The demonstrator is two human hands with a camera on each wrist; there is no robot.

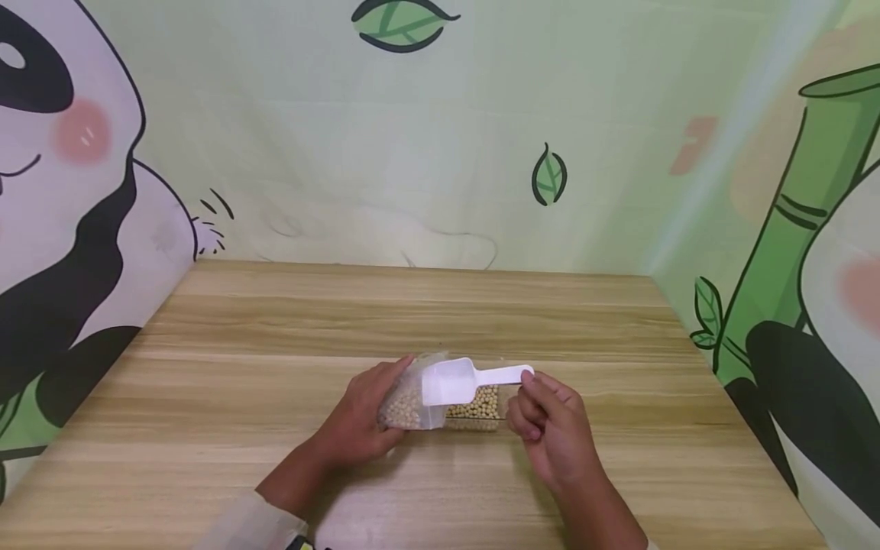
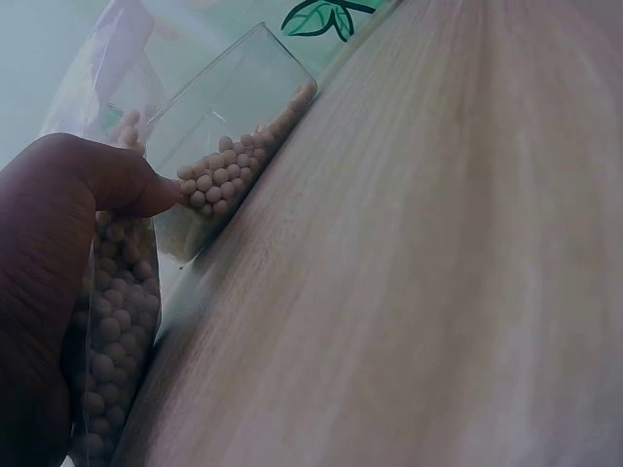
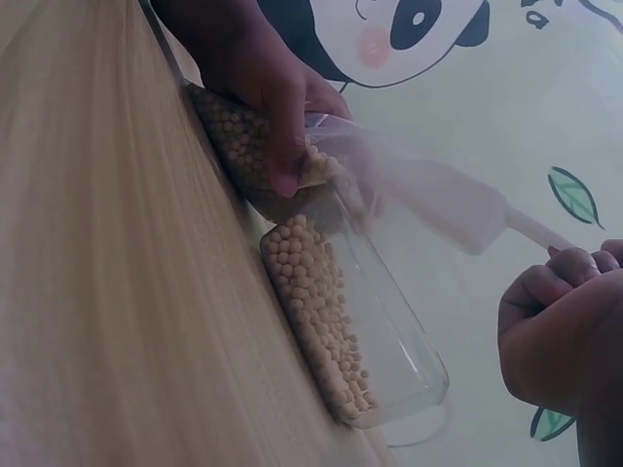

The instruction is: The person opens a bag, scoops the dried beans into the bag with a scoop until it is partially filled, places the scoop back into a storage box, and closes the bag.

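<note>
My left hand [image 1: 360, 416] grips a clear plastic bag [image 1: 401, 412] of round, pale dried beans, its thumb pressing the near side in the left wrist view. My right hand [image 1: 558, 428] pinches the end of the handle of a small white scoop [image 1: 450, 383]. The scoop's head overlaps the mouth of the bag in the head view, and no beans show on it. Right beside the bag stands a clear rectangular container [image 3: 394, 341], partly filled with the same beans [image 3: 311, 302]. The scoop hides part of the container from above.
All of this is on a wood-grain table [image 1: 275, 321]. Behind it rises a pale green wall [image 1: 447, 153] printed with pandas, leaves and bamboo.
</note>
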